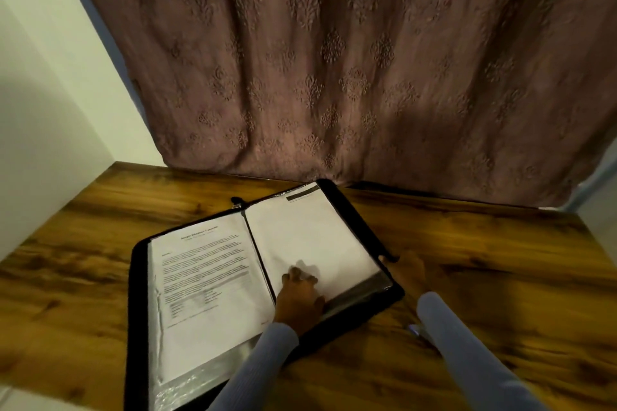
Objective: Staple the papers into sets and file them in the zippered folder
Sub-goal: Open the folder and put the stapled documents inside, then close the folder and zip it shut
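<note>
Nearest us were our two pale blue sleeves; our left hand lay on the blank right-hand sheet, fingers curled at its lower edge, though we could not tell whether they pinched it. Our right hand rested at the zippered folder's right rim, its grip unclear; the folder lay open on the wooden table, a printed page on its left, before a patterned curtain.
</note>
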